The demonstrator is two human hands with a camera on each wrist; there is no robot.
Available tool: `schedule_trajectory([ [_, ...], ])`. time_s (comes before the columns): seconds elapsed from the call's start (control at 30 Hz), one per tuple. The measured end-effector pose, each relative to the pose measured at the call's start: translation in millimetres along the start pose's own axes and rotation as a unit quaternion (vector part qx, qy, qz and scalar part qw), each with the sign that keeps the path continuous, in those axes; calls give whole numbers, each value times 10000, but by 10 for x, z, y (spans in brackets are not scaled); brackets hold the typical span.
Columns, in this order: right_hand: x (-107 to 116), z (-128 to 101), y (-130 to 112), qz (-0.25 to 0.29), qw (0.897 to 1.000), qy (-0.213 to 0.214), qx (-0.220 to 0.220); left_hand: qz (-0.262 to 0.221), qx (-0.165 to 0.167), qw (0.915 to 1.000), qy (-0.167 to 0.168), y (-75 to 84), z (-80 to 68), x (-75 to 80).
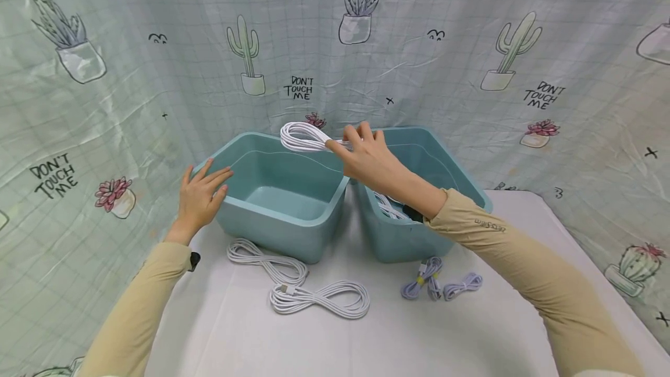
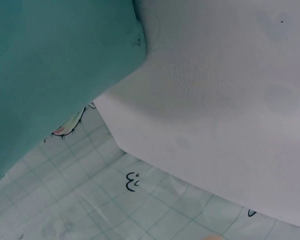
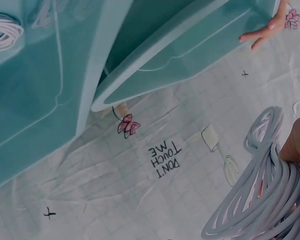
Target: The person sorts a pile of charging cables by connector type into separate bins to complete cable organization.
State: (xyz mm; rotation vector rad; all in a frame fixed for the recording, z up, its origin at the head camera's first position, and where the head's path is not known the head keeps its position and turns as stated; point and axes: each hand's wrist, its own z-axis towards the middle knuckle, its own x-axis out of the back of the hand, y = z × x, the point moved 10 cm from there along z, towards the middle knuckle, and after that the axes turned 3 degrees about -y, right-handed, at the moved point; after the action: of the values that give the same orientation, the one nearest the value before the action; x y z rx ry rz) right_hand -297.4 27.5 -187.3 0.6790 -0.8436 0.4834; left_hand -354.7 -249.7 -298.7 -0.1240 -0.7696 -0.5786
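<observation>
Only the right wrist view shows the white cable coil close up, strands bunched against the right hand, whose grip pinches it. From the head view the coil stretches leftward from the grip, above the left teal bin. The left hand, fingers spread, rests on that bin's corner. More cables lie on the worktop below.

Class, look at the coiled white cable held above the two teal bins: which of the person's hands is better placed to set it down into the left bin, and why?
Probably the right hand: it already grips the coiled white cable above the left bin's back rim. The left hand lies open on that bin's outer corner, holding nothing.
</observation>
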Motion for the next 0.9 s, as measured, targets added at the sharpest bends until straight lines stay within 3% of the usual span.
schedule_trajectory([
  [0.23, -78, 272, -25, -241, 9992, 283, -131, 12, 9, 10000, 3, 1, -6, -5],
  [0.53, -323, 548, -58, -73, 9990, -222, -390, 67, 26, 10000, 13, -9, -10, -3],
  [0.9, -531, 792, -135, 7, 9973, -457, -577, 74, 68, 9999, -27, -20, 0, -14],
])
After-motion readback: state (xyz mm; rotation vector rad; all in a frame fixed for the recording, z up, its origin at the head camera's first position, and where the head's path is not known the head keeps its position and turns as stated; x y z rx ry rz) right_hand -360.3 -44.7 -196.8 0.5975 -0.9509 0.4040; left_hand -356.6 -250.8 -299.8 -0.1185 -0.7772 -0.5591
